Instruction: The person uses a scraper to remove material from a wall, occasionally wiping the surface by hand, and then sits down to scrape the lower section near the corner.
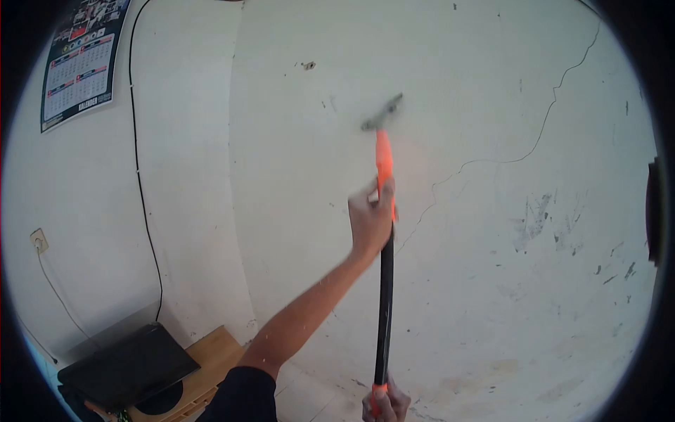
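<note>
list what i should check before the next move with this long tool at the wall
1. High grip: left hand closed round the handle where orange meets black: ok
2. End grip: right hand closed on the handle's bottom end: ok
3. Contact of tool head with the wall: cannot tell, blurred
4. Clearance from the cable at left: ok, well apart
5. Sound wall: not ok, a crack runs just right of the handle

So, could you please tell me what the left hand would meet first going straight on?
The left hand would probably meet the white wall, beside the tool's blurred head; depth is unclear.
</note>
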`<state>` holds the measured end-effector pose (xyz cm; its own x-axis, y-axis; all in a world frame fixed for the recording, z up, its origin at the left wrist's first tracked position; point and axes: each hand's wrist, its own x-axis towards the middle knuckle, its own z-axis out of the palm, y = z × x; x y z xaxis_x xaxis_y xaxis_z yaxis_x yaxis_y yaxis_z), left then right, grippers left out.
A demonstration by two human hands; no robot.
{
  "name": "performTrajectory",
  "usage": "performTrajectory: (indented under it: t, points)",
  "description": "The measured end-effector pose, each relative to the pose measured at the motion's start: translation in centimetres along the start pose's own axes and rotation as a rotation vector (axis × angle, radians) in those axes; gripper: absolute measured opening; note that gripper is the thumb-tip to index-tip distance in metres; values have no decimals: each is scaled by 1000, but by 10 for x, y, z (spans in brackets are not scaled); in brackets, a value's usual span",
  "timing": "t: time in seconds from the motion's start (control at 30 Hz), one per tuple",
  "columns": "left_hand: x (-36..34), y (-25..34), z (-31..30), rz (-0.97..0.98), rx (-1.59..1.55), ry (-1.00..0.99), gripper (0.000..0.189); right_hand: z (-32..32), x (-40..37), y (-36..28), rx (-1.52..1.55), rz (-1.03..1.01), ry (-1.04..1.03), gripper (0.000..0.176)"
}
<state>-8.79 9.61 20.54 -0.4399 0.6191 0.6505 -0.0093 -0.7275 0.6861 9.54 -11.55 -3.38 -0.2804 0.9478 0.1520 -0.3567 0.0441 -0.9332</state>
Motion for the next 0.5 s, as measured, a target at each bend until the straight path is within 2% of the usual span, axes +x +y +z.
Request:
performTrajectory:
  t: [0.03,0.07,0.1,0.13,0.17,0.23,0.3,0.4,0.5]
  points:
    - [-8,-1,3,12,-6,-8,38,-10,-8,6,16,20,6,31]
    - [-13,-2,7,-61,-52,-4,39,-30,-4,26,15,5,7,31]
    - [-13,-2,11,-138,-100,1,39,-55,9,52,380,-8,-332,31]
    - [-8,0,13,-103,-143,5,41,-54,21,50,745,-19,-677,34]
    - [4,2,14,-101,-145,-1,41,-54,16,45,744,-25,-676,34]
    - [39,13,11,-38,-96,4,45,4,10,-35,-74,-62,5,45]
    - [69,33,10,-42,-126,24,44,31,28,-70,-100,-138,-46,52]
    - [89,50,3,-99,-170,39,43,63,31,-90,-57,-150,-85,49]
    - [68,39,-5,-84,-104,3,44,48,28,-60,-26,-109,-77,44]
